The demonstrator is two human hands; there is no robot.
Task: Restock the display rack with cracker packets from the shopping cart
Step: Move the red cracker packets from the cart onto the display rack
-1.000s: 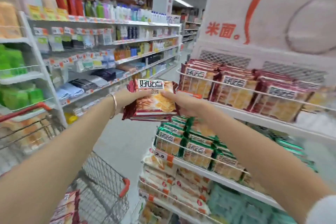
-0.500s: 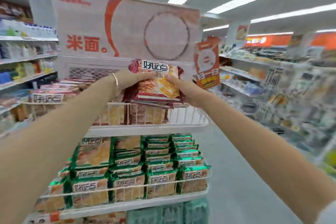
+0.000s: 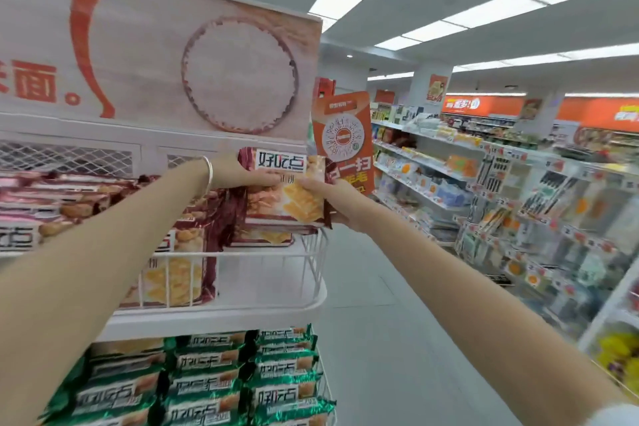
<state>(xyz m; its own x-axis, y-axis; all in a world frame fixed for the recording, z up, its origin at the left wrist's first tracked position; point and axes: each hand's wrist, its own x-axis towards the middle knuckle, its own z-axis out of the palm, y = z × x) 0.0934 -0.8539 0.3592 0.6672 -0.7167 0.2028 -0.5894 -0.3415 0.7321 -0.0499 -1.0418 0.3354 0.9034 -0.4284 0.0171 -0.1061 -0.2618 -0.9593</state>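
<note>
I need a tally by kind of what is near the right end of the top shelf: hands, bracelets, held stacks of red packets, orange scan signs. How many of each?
2 hands: left hand, right hand
1 bracelet
1 stack of red packets, gripped by both hands; too blurred to count its packets
1 orange scan sign
Total: 5

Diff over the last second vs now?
The stack of red cracker packets was carried from the rack's left side to above the right end of the top shelf. Nothing was let go: the left hand and right hand still grip it. The shelved green packets are unchanged.
</note>
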